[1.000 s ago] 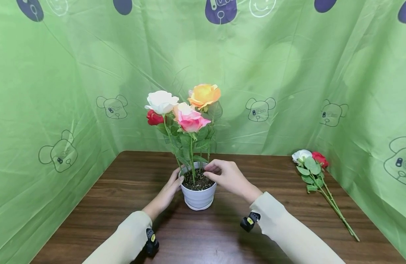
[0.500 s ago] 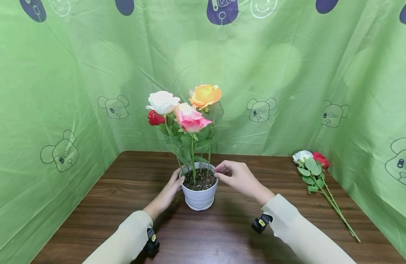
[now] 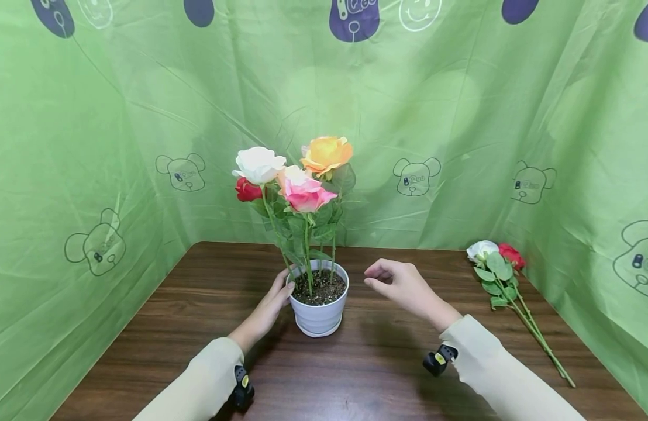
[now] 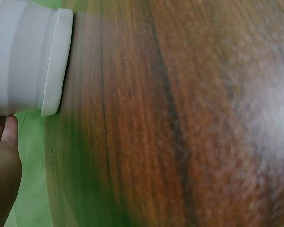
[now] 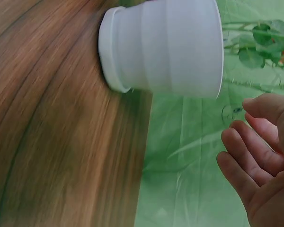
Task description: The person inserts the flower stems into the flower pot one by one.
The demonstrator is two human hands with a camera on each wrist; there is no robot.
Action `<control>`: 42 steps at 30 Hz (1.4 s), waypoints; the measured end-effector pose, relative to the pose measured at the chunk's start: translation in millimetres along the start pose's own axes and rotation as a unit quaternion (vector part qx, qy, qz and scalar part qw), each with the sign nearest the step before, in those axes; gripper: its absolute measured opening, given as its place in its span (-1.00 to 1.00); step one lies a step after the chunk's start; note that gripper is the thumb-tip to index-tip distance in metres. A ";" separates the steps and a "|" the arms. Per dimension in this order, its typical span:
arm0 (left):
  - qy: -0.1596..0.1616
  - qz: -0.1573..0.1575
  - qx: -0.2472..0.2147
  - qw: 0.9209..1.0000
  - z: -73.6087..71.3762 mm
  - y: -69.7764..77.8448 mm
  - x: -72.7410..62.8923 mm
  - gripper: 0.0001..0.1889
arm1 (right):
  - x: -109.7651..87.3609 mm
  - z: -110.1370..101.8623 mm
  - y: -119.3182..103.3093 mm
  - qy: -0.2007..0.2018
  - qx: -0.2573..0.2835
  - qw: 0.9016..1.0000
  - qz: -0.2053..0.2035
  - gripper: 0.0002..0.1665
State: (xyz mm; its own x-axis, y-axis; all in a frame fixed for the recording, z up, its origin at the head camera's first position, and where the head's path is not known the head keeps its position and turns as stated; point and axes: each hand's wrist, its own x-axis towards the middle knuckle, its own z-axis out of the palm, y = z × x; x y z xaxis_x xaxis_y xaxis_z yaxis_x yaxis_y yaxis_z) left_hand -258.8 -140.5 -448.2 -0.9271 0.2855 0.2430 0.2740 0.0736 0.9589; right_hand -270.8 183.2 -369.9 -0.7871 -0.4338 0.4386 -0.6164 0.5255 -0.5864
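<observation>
A white flower pot [image 3: 317,318] filled with dark soil [image 3: 326,289] stands near the middle of the table on its saucer. Artificial roses rise from the soil: a white rose [image 3: 259,165], a red rose [image 3: 248,189], a pink rose [image 3: 309,195] and an orange rose [image 3: 327,155]. My left hand [image 3: 267,305] holds the pot's left side, thumb at the rim; its fingers show against the wall in the left wrist view. To the right of the pot, my right hand [image 3: 408,287] hangs in the air, fingers loosely curled around nothing.
At the table's right side lie two more stems, a white rose [image 3: 482,249] and a red rose [image 3: 511,256], their leaves overlapping. Green printed cloth [image 3: 440,111] encloses the brown wooden table [image 3: 219,269] at the back and both sides.
My right hand has drawn back to the right, from over the soil past the rim and away from the pot. The left hand has stayed at the pot's side.
</observation>
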 end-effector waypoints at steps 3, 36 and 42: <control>0.001 -0.001 0.006 1.000 0.3 0.5 0.0 -0.46 | -5.6 -6.7 6.6 -0.002 -0.007 1.000 0.015 -0.90; -0.002 0.014 -0.004 1.000 0.8 -2.9 2.3 -0.46 | -98.2 -81.8 120.4 0.025 -0.167 0.976 0.134 -0.83; -0.001 0.019 -0.003 1.000 -0.5 -3.6 1.7 -0.46 | -120.2 -100.9 144.6 0.035 -0.190 0.969 0.152 -0.83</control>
State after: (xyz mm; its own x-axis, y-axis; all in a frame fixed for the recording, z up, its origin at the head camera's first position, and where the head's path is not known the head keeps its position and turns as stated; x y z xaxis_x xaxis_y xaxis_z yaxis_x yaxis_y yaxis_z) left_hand -261.5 -140.7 -451.2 -0.9154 0.2908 0.2785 0.3072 0.0571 0.9499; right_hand -267.8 385.2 -438.7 -0.9250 -0.1728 0.3383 -0.3099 0.8584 -0.4089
